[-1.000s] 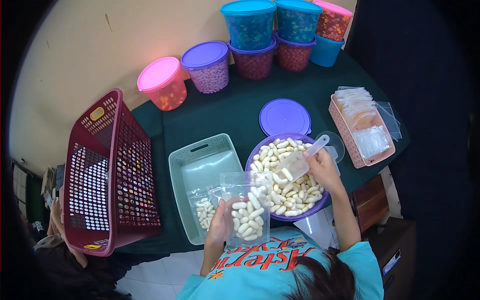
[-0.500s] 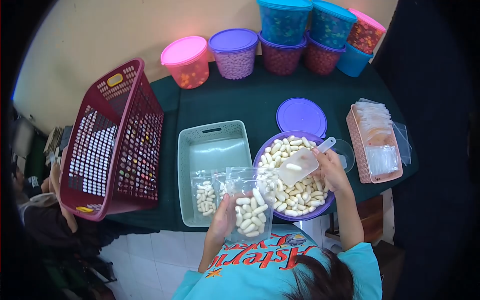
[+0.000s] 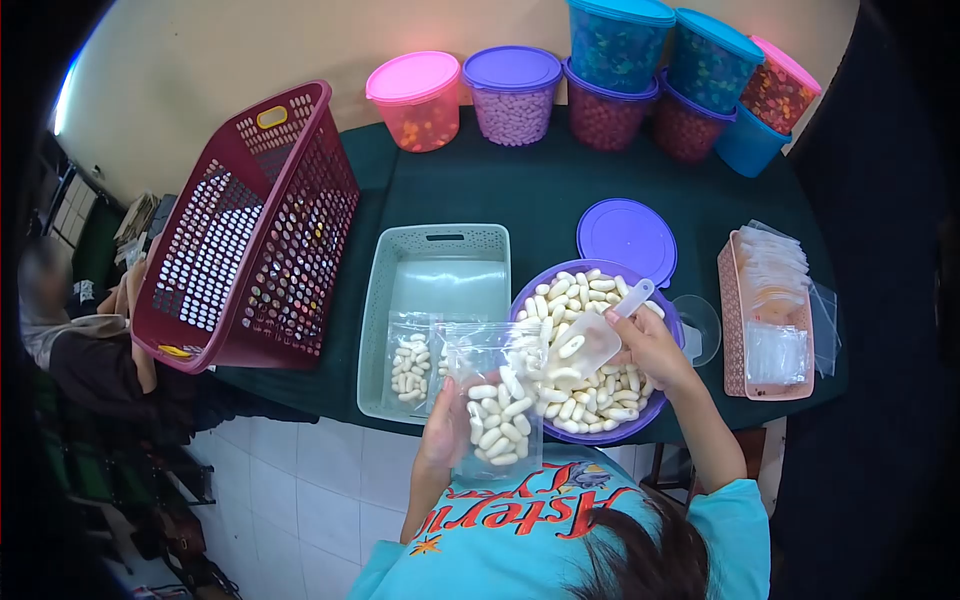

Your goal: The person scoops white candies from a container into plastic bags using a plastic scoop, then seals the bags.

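My left hand [image 3: 440, 428] is closed on the side of a clear zip bag [image 3: 497, 462] partly filled with white oblong pieces [image 3: 492, 418]. In my right hand [image 3: 655, 352] is the handle of a translucent plastic scoop [image 3: 602, 340], tilted down to the left. Its lip overlaps the bag's upper right edge in this view, and a white piece [image 3: 571, 347] lies at its front. Below the scoop stands a round purple tub [image 3: 672, 308] full of the same white pieces.
Filled bags [image 3: 410, 368] lie in a grey-green tray [image 3: 450, 285] on the left. A maroon basket [image 3: 300, 250] stands beyond it. A purple lid [image 3: 627, 240] and a pink basket of empty bags [image 3: 733, 330] are right. Lidded tubs [image 3: 512, 95] line the wall. Another person [image 3: 95, 350] is far left.
The scoop has moved toward the bag's mouth and tipped more steeply, with its pieces now nearer its lip. My left hand still holds the bag. The whole view has shifted slightly.
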`<state>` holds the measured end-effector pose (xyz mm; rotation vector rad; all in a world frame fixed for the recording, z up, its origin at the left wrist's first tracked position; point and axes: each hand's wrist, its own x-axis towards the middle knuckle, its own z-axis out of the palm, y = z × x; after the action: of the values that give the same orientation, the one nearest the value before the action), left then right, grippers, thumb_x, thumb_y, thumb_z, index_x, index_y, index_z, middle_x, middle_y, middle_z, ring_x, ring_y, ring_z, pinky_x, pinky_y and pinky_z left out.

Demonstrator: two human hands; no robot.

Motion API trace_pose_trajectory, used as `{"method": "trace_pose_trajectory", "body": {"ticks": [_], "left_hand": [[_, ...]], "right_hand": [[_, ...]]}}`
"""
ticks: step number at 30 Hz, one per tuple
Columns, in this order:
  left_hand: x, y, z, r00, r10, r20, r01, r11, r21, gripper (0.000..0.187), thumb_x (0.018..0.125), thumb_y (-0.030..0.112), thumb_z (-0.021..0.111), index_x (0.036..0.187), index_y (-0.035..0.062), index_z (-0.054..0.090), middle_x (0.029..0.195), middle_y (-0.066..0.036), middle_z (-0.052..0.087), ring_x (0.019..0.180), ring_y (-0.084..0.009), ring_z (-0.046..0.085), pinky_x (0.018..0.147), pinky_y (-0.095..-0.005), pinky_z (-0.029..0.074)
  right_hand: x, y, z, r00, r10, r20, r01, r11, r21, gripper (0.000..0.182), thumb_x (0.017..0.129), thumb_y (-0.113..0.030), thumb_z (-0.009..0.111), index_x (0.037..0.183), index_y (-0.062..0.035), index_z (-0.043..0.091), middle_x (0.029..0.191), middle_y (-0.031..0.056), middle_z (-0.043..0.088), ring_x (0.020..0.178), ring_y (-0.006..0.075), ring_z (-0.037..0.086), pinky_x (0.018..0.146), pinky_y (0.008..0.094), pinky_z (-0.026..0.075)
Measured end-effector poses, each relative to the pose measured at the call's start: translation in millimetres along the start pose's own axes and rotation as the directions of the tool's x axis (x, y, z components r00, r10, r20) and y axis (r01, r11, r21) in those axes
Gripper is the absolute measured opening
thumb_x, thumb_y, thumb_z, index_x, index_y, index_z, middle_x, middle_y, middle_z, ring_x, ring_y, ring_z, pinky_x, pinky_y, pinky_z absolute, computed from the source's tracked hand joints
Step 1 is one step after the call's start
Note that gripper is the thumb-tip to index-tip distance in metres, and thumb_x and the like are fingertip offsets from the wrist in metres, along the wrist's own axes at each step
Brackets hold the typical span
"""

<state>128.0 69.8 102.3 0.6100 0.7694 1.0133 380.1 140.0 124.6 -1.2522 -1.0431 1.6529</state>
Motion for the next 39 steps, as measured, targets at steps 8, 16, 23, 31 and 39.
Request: {"method": "trace_pose_trajectory", "body": {"ticks": [8, 16, 23, 31, 39], "left_hand": [[-17, -5, 15, 1.0, -0.017, 0.017, 0.018, 1.0, -0.026, 0.062, 0.09, 0.044, 0.016, 0.117, -0.0063, 0.039, 0.11, -0.018, 0.051, 0.101, -0.0249, 0.051, 0.09, -0.0355, 0.038], [-17, -6, 32, 0.991, -0.045, 0.122, 0.036, 0.996, 0.077, 0.058, 0.091, 0.042, 0.016, 0.113, -0.0032, 0.043, 0.106, -0.015, 0.053, 0.099, -0.0222, 0.051, 0.089, -0.0341, 0.038], [-18, -4, 26, 0.992, -0.042, 0.123, 0.028, 0.993, 0.112, 0.054, 0.092, 0.039, 0.017, 0.112, -0.0034, 0.044, 0.105, -0.014, 0.053, 0.097, -0.02, 0.051, 0.088, -0.0336, 0.037], [-13, 11, 12, 0.974, -0.083, 0.212, 0.05, 0.986, 0.157, 0.055, 0.091, 0.04, 0.019, 0.112, -0.0036, 0.044, 0.106, -0.015, 0.052, 0.097, -0.022, 0.052, 0.087, -0.0353, 0.039], [-6, 28, -10, 0.912, -0.097, 0.398, 0.041, 0.988, 0.149, 0.053, 0.091, 0.039, 0.019, 0.114, -0.0033, 0.042, 0.104, -0.015, 0.053, 0.093, -0.021, 0.054, 0.085, -0.0345, 0.041]], "right_hand": [[8, -28, -13, 0.996, -0.091, 0.003, 0.091, 0.993, 0.07, 0.031, 0.087, -0.023, 0.045, 0.106, 0.0018, 0.043, 0.096, 0.0123, 0.055, 0.085, 0.019, 0.059, 0.066, 0.0302, 0.053], [27, -80, 5, 0.953, -0.244, 0.181, 0.243, 0.97, 0.025, 0.029, 0.086, -0.024, 0.047, 0.101, 0.0014, 0.046, 0.093, 0.0131, 0.057, 0.082, 0.019, 0.06, 0.068, 0.032, 0.053], [18, -88, 36, 0.918, -0.126, 0.377, 0.214, 0.956, -0.202, 0.029, 0.086, -0.024, 0.05, 0.1, 0.001, 0.045, 0.088, 0.0103, 0.058, 0.079, 0.0149, 0.059, 0.065, 0.0253, 0.049], [4, -89, 51, 0.817, -0.438, 0.376, 0.554, 0.777, -0.298, 0.023, 0.084, -0.018, 0.052, 0.095, 0.0012, 0.048, 0.082, 0.0096, 0.057, 0.078, 0.0138, 0.058, 0.066, 0.0263, 0.047], [2, -83, 51, 0.973, -0.218, 0.078, 0.23, 0.955, -0.189, 0.028, 0.085, -0.025, 0.051, 0.096, 0.0003, 0.048, 0.084, 0.0091, 0.057, 0.078, 0.0155, 0.06, 0.064, 0.0267, 0.047]]}}
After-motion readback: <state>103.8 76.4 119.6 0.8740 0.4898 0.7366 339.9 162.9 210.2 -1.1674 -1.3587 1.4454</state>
